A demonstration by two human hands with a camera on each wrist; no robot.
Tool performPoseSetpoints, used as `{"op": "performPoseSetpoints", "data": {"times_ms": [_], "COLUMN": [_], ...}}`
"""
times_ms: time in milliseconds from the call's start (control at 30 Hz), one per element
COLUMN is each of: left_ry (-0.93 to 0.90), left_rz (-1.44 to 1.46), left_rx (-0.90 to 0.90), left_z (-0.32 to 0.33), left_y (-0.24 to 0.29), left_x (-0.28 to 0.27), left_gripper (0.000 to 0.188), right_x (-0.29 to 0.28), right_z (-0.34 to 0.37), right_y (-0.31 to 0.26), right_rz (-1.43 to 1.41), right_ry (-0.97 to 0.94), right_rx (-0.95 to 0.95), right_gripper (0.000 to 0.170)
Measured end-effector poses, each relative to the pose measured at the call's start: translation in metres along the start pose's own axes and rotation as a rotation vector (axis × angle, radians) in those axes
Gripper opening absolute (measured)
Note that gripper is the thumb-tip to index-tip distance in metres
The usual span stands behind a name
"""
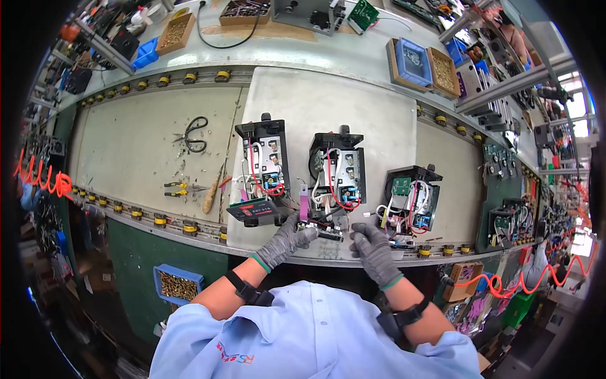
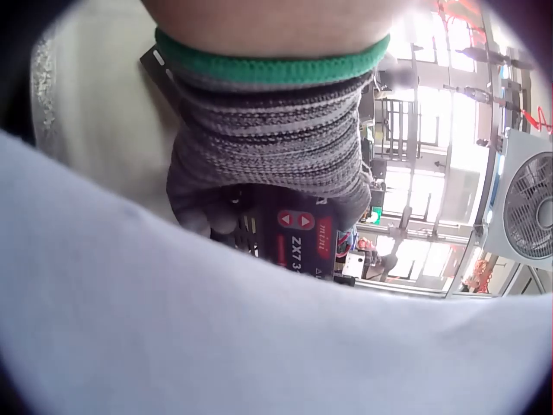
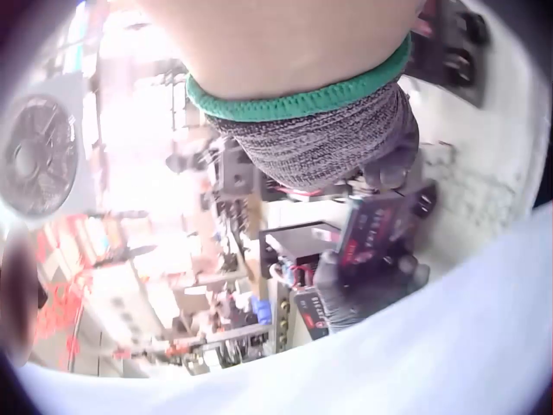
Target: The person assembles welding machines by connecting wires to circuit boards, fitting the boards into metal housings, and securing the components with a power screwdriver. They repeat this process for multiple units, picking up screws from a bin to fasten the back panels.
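Observation:
My gloved left hand grips a black front panel at the bench's near edge; its red-and-dark ZX7 label shows in the left wrist view. The gloved right hand is just right of the panel, fingers bent; I cannot tell whether they pinch anything. Behind the panel stands an open black machine case with red and white wires. To its left is a second case with a labelled panel tilted at its front. A third case with a green circuit board stands right.
Black-handled scissors, yellow-handled pliers and a wooden-handled tool lie left among metal scraps. Roller rails border the bench. A blue bin of brass-coloured parts hangs below; a blue tray sits at the back.

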State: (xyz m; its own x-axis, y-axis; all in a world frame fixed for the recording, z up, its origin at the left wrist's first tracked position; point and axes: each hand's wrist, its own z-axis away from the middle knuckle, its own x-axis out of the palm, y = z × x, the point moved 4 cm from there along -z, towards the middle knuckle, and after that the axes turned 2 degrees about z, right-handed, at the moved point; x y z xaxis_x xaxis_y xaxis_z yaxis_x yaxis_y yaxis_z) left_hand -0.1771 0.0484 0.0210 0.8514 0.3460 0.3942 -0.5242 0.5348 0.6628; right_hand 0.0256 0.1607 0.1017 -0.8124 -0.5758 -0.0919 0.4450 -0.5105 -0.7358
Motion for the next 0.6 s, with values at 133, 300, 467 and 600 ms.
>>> {"op": "performPoseSetpoints", "data": {"times_ms": [133,300,467,600], "left_ry": [-0.040,-0.085,-0.124,-0.116], "left_rz": [-0.047,-0.032,-0.011,-0.021], "left_rx": [-0.044,-0.063,-0.086,-0.031], "left_z": [-0.002,-0.003,-0.005,-0.004], "left_y": [0.005,0.002,0.001,0.006], "left_x": [-0.004,-0.006,-0.007,-0.003], "left_gripper": [0.089,0.085,0.084,0.068], "right_x": [0.015,0.009,0.003,-0.014], "right_z": [-0.061,-0.091,-0.062,-0.046], "right_y": [0.090,0.102,0.074,0.039], "right_rz": [0.271,0.691,0.798,0.269], "right_ry": [0.295,0.460,0.420,0.245], "right_rx": [0.043,0.004,-0.028,0.079], "right_gripper": [0.037,0.029,0.028,0.023]}}
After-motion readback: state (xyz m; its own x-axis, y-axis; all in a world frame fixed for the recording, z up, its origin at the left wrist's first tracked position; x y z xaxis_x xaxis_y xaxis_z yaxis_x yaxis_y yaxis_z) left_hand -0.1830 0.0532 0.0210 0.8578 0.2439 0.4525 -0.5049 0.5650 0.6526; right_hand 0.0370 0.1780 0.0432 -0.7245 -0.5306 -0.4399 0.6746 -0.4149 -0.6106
